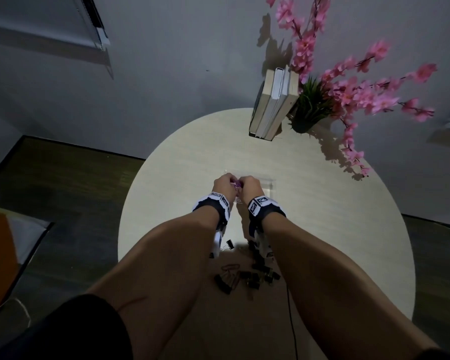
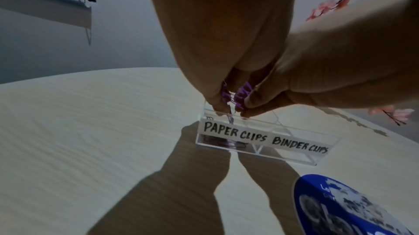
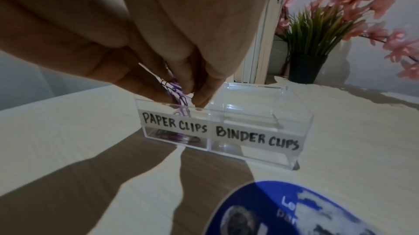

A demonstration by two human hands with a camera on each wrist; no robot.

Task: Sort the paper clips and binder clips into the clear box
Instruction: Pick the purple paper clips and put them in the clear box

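A clear two-compartment box (image 1: 269,183) (image 2: 301,146) (image 3: 256,139) stands mid-table, labelled PAPER CLIPS on the left and BINDER CLIPS on the right. My left hand (image 1: 229,181) (image 2: 221,109) (image 3: 158,95) and right hand (image 1: 246,184) (image 2: 246,111) (image 3: 199,102) meet just above the left compartment. Together they pinch a bunch of purple paper clips (image 1: 237,183) (image 2: 241,93) (image 3: 176,90). One clip hangs down into that compartment. A few purple clips (image 3: 172,135) lie on its floor. The right compartment looks bare. A pile of black binder clips (image 1: 247,278) and loose paper clips lies near me.
Upright books (image 1: 273,102) and a potted plant (image 1: 307,110) (image 3: 306,66) with pink blossom branches stand at the table's far edge. The round table (image 1: 335,229) drops off to dark floor on both sides. A thin black cable (image 1: 289,307) runs toward me.
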